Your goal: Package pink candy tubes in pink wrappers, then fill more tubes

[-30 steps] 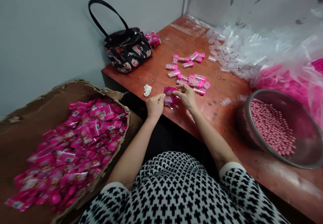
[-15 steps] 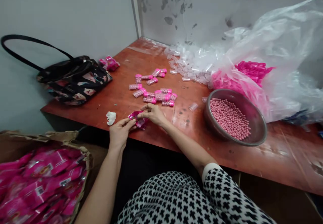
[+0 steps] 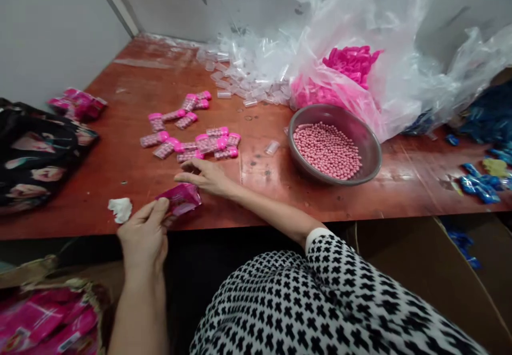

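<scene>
Head view: the left hand (image 3: 144,232) has its grip closed on one end of a pink packet (image 3: 184,198), pinching it between thumb and fingers at the near edge of the table (image 3: 408,190), with the packet's other end pointing right. The right hand (image 3: 207,176) is just above and beside that free end, its grip loosely curved with a small gap between thumb and fingers; whether it touches the packet I cannot tell. Beyond the hands lie capped tubes (image 3: 212,143) of pink beads in two loose groups, the nearer one close to the right hand. A clear tube (image 3: 272,148) lies alone between these and a grey bowl (image 3: 374,166) that holds more beads (image 3: 326,150). Behind the bowl stands a clear bag (image 3: 404,30) with bright pink pieces (image 3: 352,64) in it, and left of that a heap of clear tubes (image 3: 246,75). A white lump (image 3: 120,209) sits just beside the left hand, a floral handbag (image 3: 36,158) farther left with a pink bundle (image 3: 80,103) behind it. Blue packets (image 3: 480,187) lie at far right, while below the table at left a box (image 3: 76,284) holds more pink packets (image 3: 44,323)
</scene>
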Demonstrator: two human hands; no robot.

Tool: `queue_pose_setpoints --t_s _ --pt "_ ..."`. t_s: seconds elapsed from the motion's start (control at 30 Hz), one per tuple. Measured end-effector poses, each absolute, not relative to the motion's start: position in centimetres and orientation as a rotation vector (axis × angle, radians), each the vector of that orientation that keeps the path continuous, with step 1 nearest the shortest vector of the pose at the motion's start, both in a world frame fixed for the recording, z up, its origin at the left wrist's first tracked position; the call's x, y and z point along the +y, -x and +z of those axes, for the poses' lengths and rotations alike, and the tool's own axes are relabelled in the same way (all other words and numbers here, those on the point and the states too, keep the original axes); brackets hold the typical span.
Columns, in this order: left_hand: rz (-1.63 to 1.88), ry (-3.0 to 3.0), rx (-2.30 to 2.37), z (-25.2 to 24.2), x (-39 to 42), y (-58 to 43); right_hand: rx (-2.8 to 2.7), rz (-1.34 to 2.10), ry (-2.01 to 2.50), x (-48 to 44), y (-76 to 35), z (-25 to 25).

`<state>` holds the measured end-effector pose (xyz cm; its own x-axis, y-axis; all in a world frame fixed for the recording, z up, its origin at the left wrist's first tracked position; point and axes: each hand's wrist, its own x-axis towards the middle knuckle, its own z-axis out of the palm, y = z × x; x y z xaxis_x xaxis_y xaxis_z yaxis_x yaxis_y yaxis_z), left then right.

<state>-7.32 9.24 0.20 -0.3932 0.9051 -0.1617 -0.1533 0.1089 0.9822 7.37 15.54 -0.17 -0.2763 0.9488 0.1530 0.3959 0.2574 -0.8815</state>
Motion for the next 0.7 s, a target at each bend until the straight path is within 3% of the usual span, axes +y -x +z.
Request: queue_pose_setpoints --t_s 0.1,0.47,0.7 --pt "1.422 -0.754 1.417 0.3 9.0 4.7 -1.702 1.196 1.036 14.0 -8.9 1.0" --pt "1.103 -0.749 1.149 0.8 8.1 2.1 -1.374 1.419 1.047 13.5 -12.5 0.6" --pt "1.237 -0.724 1.260 0.0 8.0 3.3 -1.363 1.454 1.053 13.3 -10.3 0.7"
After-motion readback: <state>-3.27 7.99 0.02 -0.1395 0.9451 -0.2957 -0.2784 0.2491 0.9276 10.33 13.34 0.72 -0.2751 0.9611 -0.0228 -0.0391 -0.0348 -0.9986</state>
